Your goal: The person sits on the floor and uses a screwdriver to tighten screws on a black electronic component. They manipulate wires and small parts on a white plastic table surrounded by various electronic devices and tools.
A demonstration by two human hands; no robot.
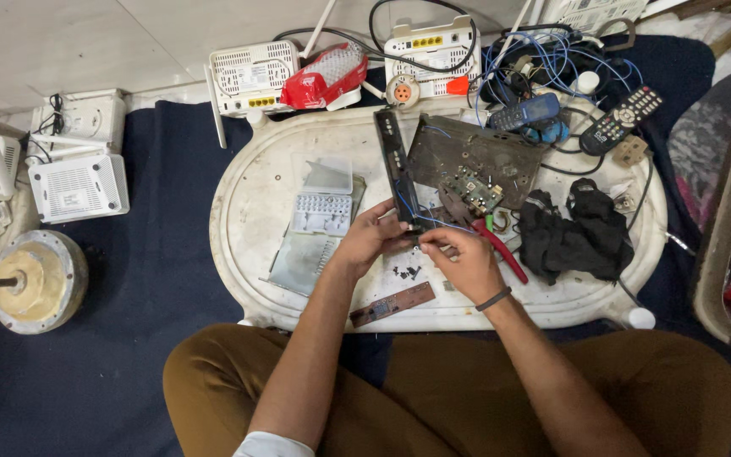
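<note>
You sit cross-legged at a low white oval table (255,195), and both your hands meet near its middle. Your left hand (371,239) holds the lower end of a long black front panel (396,165), with the fingers curled around it. The panel lies almost upright in the view and reaches away from you toward the far edge of the table. Your right hand (465,262) is just beside the left one. Its thumb and first finger are pressed together in a pinch close to the panel's lower end, but what is between them is too small to tell. A dark band sits on your right wrist.

Thin blue wires (420,216) run from the panel to a small green circuit board (474,190), which rests on a dark metal chassis (475,152) just to the right of the panel. Red-handled pliers (501,250) lie beside your right hand, touching or nearly touching it. A crumpled black cloth (573,237) is further right. A few small black screws (406,272) lie on the table below your hands, and a narrow brown circuit strip (392,305) lies near the table's close edge. To the left of your left hand is a grey metal cover (306,254) with a white plastic piece (321,213) on it. At the far side are white routers (251,76), a remote control (621,118) and a blue phone (528,112).
</note>
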